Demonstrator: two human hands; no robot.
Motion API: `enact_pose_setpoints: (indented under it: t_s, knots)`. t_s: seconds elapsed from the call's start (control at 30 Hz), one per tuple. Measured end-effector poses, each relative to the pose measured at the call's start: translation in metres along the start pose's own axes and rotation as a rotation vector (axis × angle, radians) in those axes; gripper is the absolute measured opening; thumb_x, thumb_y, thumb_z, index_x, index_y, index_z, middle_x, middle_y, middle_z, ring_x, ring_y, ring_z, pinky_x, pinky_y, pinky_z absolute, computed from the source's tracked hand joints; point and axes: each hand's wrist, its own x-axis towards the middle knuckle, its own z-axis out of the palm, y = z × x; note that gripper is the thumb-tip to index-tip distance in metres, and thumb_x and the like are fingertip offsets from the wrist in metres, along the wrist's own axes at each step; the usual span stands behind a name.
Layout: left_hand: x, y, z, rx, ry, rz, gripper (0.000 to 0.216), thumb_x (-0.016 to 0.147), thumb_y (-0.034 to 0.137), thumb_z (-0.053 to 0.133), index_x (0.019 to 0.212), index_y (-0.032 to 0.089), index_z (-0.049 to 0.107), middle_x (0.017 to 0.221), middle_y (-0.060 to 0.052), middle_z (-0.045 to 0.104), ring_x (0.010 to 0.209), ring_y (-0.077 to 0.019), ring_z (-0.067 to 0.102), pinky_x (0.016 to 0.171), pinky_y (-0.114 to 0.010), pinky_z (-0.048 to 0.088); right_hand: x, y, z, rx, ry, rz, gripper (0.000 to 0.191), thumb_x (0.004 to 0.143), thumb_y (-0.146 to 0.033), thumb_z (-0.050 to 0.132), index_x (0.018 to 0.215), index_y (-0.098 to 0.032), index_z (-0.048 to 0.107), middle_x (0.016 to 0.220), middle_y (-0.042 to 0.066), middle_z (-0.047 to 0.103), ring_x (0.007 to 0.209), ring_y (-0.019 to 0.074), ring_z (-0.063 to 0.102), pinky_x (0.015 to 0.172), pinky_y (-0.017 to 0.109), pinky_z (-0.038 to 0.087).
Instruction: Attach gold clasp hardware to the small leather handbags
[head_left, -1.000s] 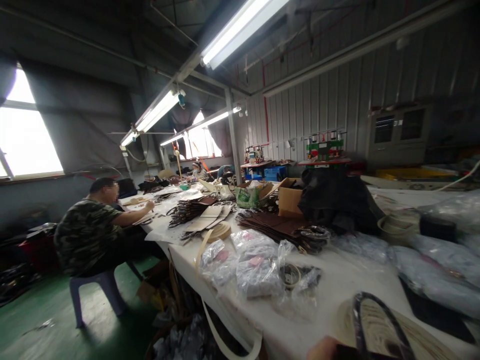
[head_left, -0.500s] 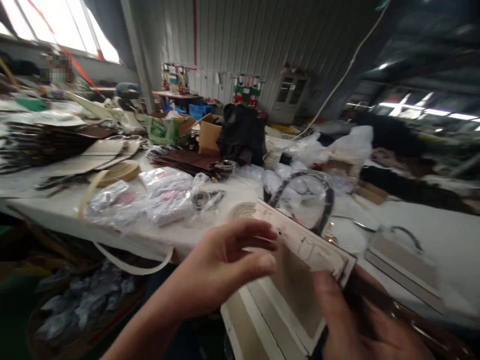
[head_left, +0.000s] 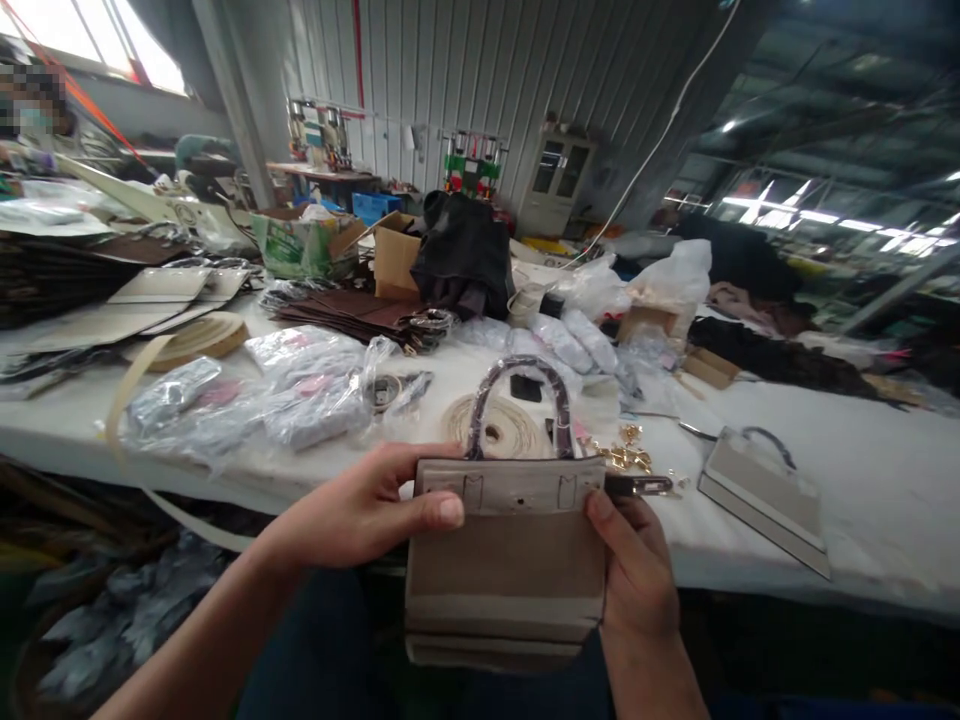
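I hold a small beige handbag (head_left: pixel 510 560) with a dark arched handle upright in front of me, just before the white table's edge (head_left: pixel 750 570). My left hand (head_left: pixel 367 505) grips its left top corner, thumb laid across the front flap. My right hand (head_left: pixel 634 575) clasps the right side, thumb on the flap's corner, with a dark strap end with a metal tip (head_left: pixel 637 486) sticking out above it. Behind the bag lie a coil of pale tape (head_left: pixel 495 428) and small gold fittings (head_left: pixel 626 455) on the table.
A second beige bag (head_left: pixel 761 490) lies flat to the right. Plastic packets (head_left: pixel 300 400), a tape roll (head_left: pixel 199 338), brown leather pieces (head_left: pixel 349 312), cardboard boxes (head_left: pixel 394 260) and a black heap (head_left: pixel 461 255) crowd the table's left and back. Scrap bags (head_left: pixel 112 620) sit on the floor.
The view swung from the long table and a seated person round to my own spot. Both hands came up and squared the tilted bag upright, facing me.
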Motion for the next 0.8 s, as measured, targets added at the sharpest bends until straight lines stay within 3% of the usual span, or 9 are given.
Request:
enact_pose_setpoints:
  t_s: [0.17,0.27,0.47,0.6,0.7,0.8]
  knots:
    - [-0.002,-0.026,-0.005,0.191,-0.032,-0.108,0.033,0.101,0.049,0.077,0.116,0.021,0.083,0.117,-0.006,0.082,0.115,-0.0282,0.072,0.104,-0.032,0.055,-0.007,0.022,-0.006,0.052,0.062,0.062,0.046,0.08,-0.047,0.103,0.116,-0.024,0.086,0.108,0.01,0.087,0.104,0.0379,0.084,0.095,0.05,0.07]
    - [-0.001,-0.039,-0.004,0.174,-0.044,-0.2,0.038,0.105,0.055,0.07,0.116,0.02,0.081,0.11,-0.005,0.081,0.105,-0.0259,0.072,0.093,-0.03,0.056,-0.011,0.031,-0.008,0.039,0.075,0.125,0.043,0.079,-0.047,0.103,0.11,-0.022,0.087,0.102,0.011,0.087,0.101,0.0383,0.084,0.092,0.049,0.07]
    - [0.017,-0.054,-0.003,0.049,-0.06,-0.309,0.043,0.102,0.057,0.071,0.112,0.015,0.077,0.098,-0.006,0.077,0.087,-0.0213,0.07,0.073,-0.027,0.053,0.006,0.022,-0.01,-0.049,-0.052,0.208,0.039,0.076,-0.042,0.105,0.104,-0.02,0.09,0.101,0.011,0.087,0.089,0.0334,0.083,0.084,0.043,0.07]
    - [0.052,-0.039,-0.02,0.046,-0.082,-0.293,0.047,0.094,0.062,0.077,0.101,0.016,0.076,0.081,-0.004,0.073,0.071,-0.0191,0.068,0.065,-0.028,0.052,0.049,-0.003,-0.009,-0.111,-0.107,0.268,0.047,0.073,-0.045,0.105,0.108,-0.018,0.088,0.1,0.012,0.086,0.084,0.0323,0.083,0.077,0.041,0.069]
    - [0.093,-0.024,-0.041,0.101,-0.093,-0.266,0.045,0.09,0.06,0.078,0.097,0.016,0.076,0.077,-0.005,0.074,0.065,-0.019,0.068,0.058,-0.028,0.045,0.098,-0.016,-0.002,-0.172,-0.096,0.221,0.051,0.068,-0.048,0.104,0.103,-0.017,0.086,0.093,0.012,0.085,0.078,0.0311,0.081,0.071,0.039,0.067]
    - [0.133,-0.032,-0.055,0.146,-0.065,-0.288,0.038,0.086,0.052,0.081,0.093,0.015,0.075,0.073,-0.006,0.072,0.061,-0.0182,0.066,0.052,-0.027,0.033,0.143,-0.011,0.005,-0.23,-0.07,0.171,0.048,0.062,-0.048,0.103,0.09,-0.016,0.08,0.083,0.012,0.082,0.072,0.0286,0.076,0.067,0.037,0.063]
